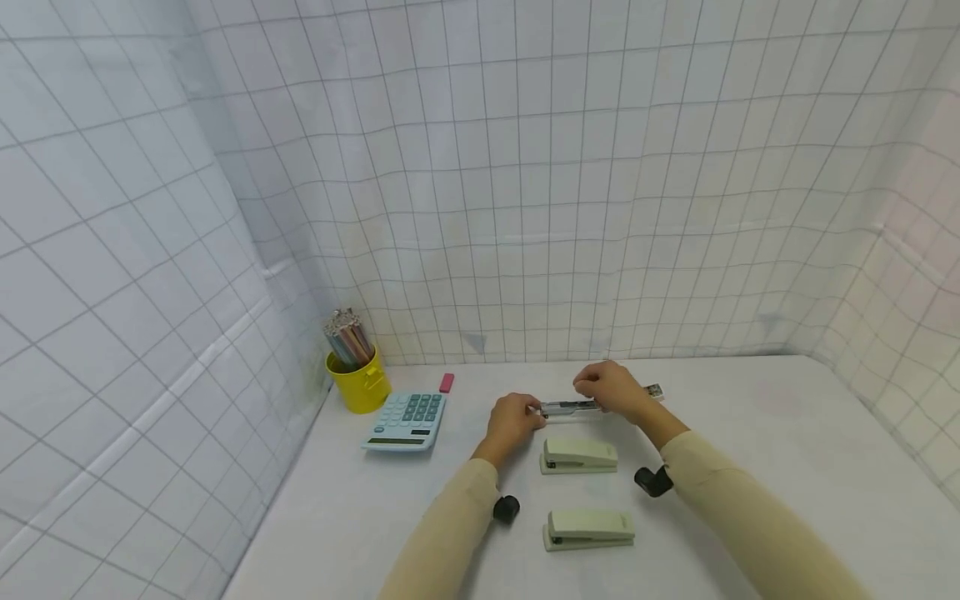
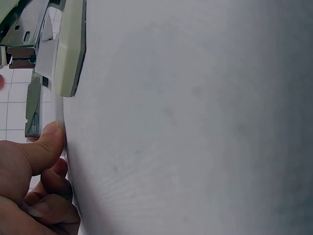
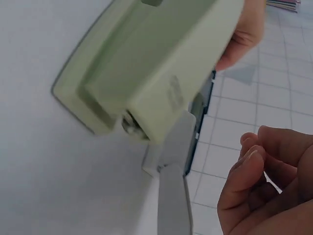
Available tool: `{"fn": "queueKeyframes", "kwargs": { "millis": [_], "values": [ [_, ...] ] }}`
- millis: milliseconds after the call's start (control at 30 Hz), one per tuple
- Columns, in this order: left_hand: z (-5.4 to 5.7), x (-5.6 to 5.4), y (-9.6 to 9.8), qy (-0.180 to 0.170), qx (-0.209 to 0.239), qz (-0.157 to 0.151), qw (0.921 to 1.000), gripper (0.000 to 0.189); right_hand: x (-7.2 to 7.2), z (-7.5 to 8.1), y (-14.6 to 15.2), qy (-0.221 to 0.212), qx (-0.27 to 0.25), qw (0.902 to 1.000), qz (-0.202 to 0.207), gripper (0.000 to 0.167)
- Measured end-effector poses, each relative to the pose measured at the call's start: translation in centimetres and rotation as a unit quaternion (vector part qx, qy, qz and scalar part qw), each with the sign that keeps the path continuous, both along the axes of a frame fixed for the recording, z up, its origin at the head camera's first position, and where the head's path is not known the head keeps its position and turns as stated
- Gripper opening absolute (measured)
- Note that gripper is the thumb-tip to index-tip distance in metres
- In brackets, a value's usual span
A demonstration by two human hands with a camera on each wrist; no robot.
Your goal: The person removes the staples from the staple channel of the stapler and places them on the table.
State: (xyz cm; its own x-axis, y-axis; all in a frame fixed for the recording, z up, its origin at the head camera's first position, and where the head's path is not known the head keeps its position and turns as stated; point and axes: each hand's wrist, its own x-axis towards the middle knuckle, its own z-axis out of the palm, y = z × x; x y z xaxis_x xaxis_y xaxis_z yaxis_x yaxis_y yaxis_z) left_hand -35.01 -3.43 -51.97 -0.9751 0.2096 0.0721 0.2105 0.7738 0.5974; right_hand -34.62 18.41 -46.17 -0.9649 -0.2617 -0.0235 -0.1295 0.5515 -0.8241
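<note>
My left hand (image 1: 513,425) pinches the left end of an opened-out stapler (image 1: 570,407) between thumb and fingers. Its metal rail and pale body stretch rightward. In the left wrist view the thumb presses near the pale strip beside the rail (image 2: 33,105). Above the stapler's right part hovers my right hand (image 1: 611,387), fingers curled and tips drawn together with the thumb. The right wrist view shows nothing between those fingertips (image 3: 252,156). Nearer to me sits a closed pale green stapler (image 1: 579,456), and a second green stapler (image 1: 589,529) lies in front of it.
On the left stand a light blue calculator (image 1: 408,421) and a yellow cup (image 1: 362,387) of pencils. A pink eraser-like block (image 1: 447,382) lies beyond the calculator. Behind my right wrist shows a small patterned box-like thing (image 1: 655,391). Gridded cloth (image 1: 525,208) hangs around the table.
</note>
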Motion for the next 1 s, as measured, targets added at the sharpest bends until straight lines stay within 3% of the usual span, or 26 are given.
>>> {"fn": "queueKeyframes", "kwargs": {
  "millis": [100,200,433,700,900,1000],
  "values": [
    [0.0,-0.1,0.0,-0.012,0.004,0.008,0.9999,0.023,-0.6,-1.2,-0.9,-0.064,-0.038,0.9972,0.005,0.022],
    [-0.1,-0.1,0.0,-0.018,0.003,0.011,0.9998,0.023,-0.8,-1.9,-1.5,-0.088,-0.039,0.9952,0.015,0.02],
    [-0.3,-0.4,0.0,-0.011,0.002,0.006,0.9999,0.023,-0.7,-2.2,-2.7,-0.088,-0.01,0.9959,0.015,0.019],
    [-0.3,-0.4,0.0,-0.013,-0.001,0.006,0.9999,0.022,-0.6,-2.5,-3.1,-0.106,-0.052,0.9929,-0.013,0.018],
    [-0.4,-0.4,0.2,-0.012,-0.005,0.011,0.9999,0.023,-0.1,-2.4,-3.5,-0.152,-0.108,0.981,-0.054,0.02],
    [-0.4,-0.4,0.3,-0.01,-0.007,0.008,0.9999,0.024,0.2,-2.2,-3.8,-0.155,-0.116,0.9788,-0.066,0.02]
  ]
}}
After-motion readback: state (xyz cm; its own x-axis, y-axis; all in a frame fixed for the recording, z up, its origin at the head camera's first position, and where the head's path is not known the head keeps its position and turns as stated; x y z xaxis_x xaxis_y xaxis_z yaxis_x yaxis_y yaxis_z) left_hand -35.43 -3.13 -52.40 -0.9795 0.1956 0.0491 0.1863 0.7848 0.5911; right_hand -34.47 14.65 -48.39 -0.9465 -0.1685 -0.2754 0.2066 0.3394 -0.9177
